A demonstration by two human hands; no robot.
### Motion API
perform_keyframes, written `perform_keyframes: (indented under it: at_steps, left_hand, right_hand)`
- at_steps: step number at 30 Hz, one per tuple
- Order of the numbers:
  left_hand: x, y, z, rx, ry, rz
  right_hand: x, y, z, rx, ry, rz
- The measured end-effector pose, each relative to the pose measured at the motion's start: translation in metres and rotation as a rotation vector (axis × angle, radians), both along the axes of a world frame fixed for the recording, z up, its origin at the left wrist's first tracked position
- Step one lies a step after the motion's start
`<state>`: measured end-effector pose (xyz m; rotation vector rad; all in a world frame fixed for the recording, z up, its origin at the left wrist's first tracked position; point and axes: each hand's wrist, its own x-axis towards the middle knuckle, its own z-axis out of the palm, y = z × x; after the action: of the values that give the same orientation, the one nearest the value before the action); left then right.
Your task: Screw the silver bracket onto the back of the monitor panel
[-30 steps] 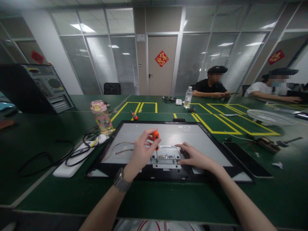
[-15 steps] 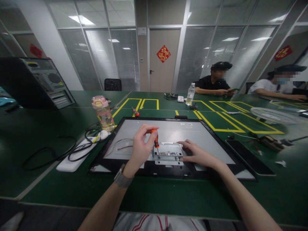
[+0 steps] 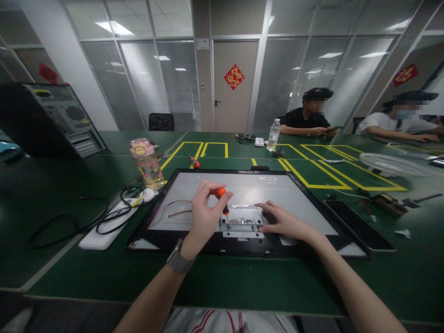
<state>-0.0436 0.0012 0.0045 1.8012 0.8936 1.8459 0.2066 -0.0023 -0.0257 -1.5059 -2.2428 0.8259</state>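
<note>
Screwdriver (image 3: 221, 191) has tipped since one second ago: then nearly upright, it now leans with its orange cap to the left. Left hand (image 3: 207, 210) has thumb and fingers closed around the handle. Shaft points down at the left part of the metal bracket (image 3: 243, 234); tip contact is too small to confirm. Right hand (image 3: 284, 223) has thumb and fingers spread apart at the bracket's right edge; whether they press on it cannot be told. Bracket sits on the screen (image 3: 294, 199), which lies near the tabletop's (image 3: 243, 282) near edge. Phone (image 3: 359, 225) lies beside the screen's right edge.
</note>
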Motion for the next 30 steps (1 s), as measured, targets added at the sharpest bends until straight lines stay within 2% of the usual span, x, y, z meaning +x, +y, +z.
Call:
perform_keyframes:
  at_steps: [4,10,16,23,30]
  left_hand:
    - [-0.001,0.0001,0.0008,0.015,-0.008,0.034]
    - [0.0008,-0.0048,0.0016,-0.066,0.02,-0.029]
    - [0.0008,-0.0027,0.0004,0.037,0.065,0.072]
    - [0.0014,-0.0027,-0.0005,0.051,0.053,0.109]
    - [0.0018,-0.0029,0.0008,-0.02,0.004,-0.009]
  right_hand:
    - [0.0004,0.0005,-0.0005,0.014,-0.011,-0.001]
    - [0.0009,0.0007,0.0,0.001,-0.007,-0.003]
    - [0.0011,0.0014,-0.0022,0.02,-0.002,0.006]
    - [0.0014,0.0005,-0.001,0.018,0.008,0.011]
    - [0.0005,0.0,0.0006,0.005,-0.005,-0.003]
